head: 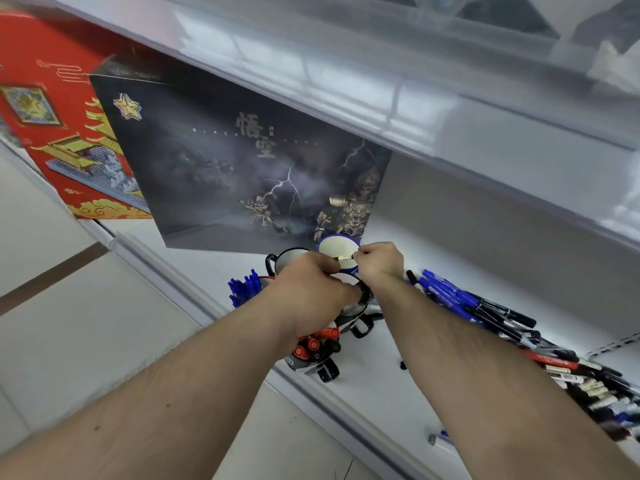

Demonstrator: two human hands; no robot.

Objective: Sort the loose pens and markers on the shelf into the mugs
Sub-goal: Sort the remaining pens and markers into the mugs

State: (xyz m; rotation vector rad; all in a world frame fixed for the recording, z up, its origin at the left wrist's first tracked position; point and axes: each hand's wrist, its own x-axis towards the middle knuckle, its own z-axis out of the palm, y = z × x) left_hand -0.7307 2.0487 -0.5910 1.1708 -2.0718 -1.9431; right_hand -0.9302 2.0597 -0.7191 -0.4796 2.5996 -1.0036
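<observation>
A blue-rimmed mug (332,244) stands at the back of the white shelf (388,344), its white inside showing. Over its rim my right hand (379,263) pinches a small white-barrelled pen (345,258). My left hand (311,289) reaches in beside it with curled fingers that touch the pen's dark end and cover a dark-rimmed mug (289,254). Further mugs stand in front: one with blue pens (242,289), one with red and black markers (317,346), and a black-handled mug (356,311). A pile of loose blue, black and red pens (502,317) lies to the right.
A dark printed box (242,161) and a red box (52,126) stand at the back of the shelf. An upper shelf (450,91) overhangs close above. A small dark cap (402,365) and a loose bit (432,438) lie near the front edge.
</observation>
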